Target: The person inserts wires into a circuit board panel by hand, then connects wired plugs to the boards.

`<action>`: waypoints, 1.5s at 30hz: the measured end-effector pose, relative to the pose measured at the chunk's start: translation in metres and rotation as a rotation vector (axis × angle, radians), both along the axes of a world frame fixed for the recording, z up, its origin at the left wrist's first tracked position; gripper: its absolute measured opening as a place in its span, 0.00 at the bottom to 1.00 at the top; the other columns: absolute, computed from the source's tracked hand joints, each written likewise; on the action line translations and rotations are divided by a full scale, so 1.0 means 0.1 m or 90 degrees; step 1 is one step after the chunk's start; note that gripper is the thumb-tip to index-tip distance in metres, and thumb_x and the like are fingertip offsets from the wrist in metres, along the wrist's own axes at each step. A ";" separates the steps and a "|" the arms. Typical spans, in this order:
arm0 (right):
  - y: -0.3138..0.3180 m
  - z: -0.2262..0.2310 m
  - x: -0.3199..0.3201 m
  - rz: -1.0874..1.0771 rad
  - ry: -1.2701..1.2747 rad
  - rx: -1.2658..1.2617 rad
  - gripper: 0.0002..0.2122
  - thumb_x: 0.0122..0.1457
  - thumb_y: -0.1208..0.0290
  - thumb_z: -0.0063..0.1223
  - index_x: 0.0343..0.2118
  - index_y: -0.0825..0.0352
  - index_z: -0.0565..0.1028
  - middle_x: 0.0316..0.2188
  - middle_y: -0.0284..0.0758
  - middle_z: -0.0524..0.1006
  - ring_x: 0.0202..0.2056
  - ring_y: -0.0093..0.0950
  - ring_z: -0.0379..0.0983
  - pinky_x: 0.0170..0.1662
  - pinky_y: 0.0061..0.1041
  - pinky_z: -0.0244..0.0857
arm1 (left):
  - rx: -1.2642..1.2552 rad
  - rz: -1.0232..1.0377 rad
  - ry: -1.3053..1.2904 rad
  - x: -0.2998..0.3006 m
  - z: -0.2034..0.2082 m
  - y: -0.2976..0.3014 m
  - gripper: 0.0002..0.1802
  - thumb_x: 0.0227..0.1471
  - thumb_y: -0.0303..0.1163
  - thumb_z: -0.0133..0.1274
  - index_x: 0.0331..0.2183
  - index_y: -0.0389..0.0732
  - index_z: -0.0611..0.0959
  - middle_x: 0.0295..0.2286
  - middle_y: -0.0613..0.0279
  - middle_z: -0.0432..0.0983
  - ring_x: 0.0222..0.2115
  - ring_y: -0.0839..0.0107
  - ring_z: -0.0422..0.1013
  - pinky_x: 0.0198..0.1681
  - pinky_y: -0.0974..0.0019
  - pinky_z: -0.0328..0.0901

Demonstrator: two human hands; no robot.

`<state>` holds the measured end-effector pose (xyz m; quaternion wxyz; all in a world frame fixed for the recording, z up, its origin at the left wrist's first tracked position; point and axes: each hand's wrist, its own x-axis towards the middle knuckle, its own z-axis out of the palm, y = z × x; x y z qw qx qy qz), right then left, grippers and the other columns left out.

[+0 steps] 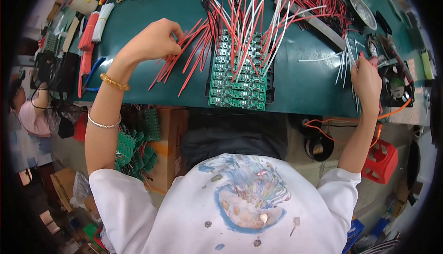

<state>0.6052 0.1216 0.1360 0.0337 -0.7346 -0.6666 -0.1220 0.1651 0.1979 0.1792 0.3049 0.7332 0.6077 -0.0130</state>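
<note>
Both spread wide: L hand (pixel 156 40) curled by red wires (pixel 191 70), R hand (pixel 367 82) fwd, hands' grips unclear

Single head cam, left of a side-by-side fisheye pair — upright, looks steeply down from the wearer's head. White shirt (pixel 226 217) nearest at 6 o'clock, green table (pixel 314 88) beyond toward 12. Close range but very wide — left hand (pixel 154 40) at 11, right hand (pixel 368 82) between 2 and 3, both in frame.

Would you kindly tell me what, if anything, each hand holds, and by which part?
Left hand: at the red wires, partway along; grip unclear. Right hand: whether it holds anything cannot be told.
</note>
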 end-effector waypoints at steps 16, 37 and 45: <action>0.04 0.04 -0.03 -0.021 0.010 -0.049 0.07 0.58 0.68 0.49 0.30 0.67 0.72 0.26 0.42 0.77 0.31 0.41 0.74 0.31 0.38 0.66 | 0.207 0.095 0.107 0.10 0.10 -0.12 0.11 0.46 0.32 0.55 0.27 0.33 0.84 0.25 0.48 0.79 0.29 0.52 0.75 0.36 0.56 0.69; 0.12 0.12 -0.08 -0.149 0.019 -0.094 0.07 0.57 0.69 0.48 0.33 0.68 0.72 0.29 0.44 0.77 0.35 0.44 0.74 0.35 0.41 0.66 | 0.063 0.035 -0.010 -0.17 -0.06 0.05 0.12 0.36 0.20 0.54 0.30 0.29 0.78 0.17 0.62 0.73 0.18 0.77 0.69 0.23 0.69 0.64; 0.15 0.10 -0.19 -0.111 -0.004 -0.078 0.08 0.58 0.68 0.45 0.30 0.68 0.71 0.27 0.44 0.77 0.33 0.44 0.74 0.35 0.42 0.66 | 0.126 -0.005 0.012 -0.05 -0.13 -0.10 0.17 0.39 0.25 0.54 0.36 0.31 0.75 0.23 0.46 0.74 0.26 0.50 0.72 0.32 0.57 0.67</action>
